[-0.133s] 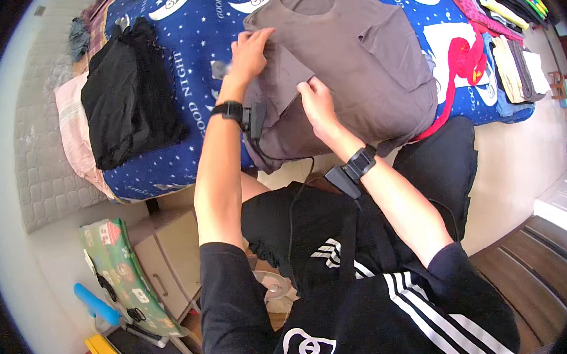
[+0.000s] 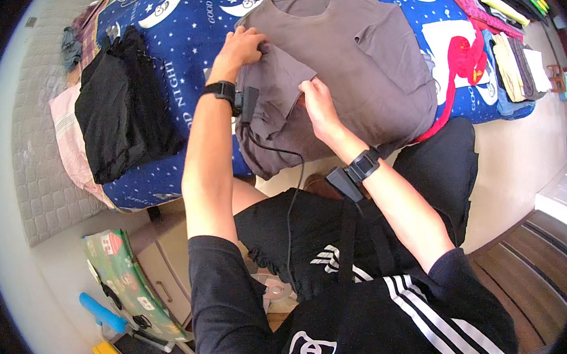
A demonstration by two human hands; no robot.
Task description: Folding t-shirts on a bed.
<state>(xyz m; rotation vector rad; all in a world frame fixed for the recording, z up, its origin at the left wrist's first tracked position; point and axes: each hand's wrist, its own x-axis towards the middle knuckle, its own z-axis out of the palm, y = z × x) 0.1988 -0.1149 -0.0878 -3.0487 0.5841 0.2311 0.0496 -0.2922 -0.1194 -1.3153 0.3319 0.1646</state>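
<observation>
A grey-brown T-shirt (image 2: 354, 58) lies spread on the blue patterned bedding, its neckline away from me and its right-hand sleeve folded inward over the body. My left hand (image 2: 241, 48) is at the shirt's left shoulder, fingers curled down and gripping the cloth there. Between the thumb and fingers of my right hand (image 2: 319, 104) is the edge of the left sleeve (image 2: 279, 77), which lies turned in across the shirt. Below that sleeve the left side of the shirt is bunched and hangs over the bed's edge.
Dark clothing (image 2: 122, 110) lies on a pink cloth at the left. Folded clothes (image 2: 515, 69) are stacked at the right, beside a red strip of fabric (image 2: 464, 59). Blue bedding (image 2: 195, 24) covers the bed. A green patterned ironing-board-like panel (image 2: 128, 276) leans at lower left.
My left hand has shifted slightly left, its fingers going from stretched out to curled on the cloth. The shirt's left side has moved a little left and down; the right hand stays nearly still.
</observation>
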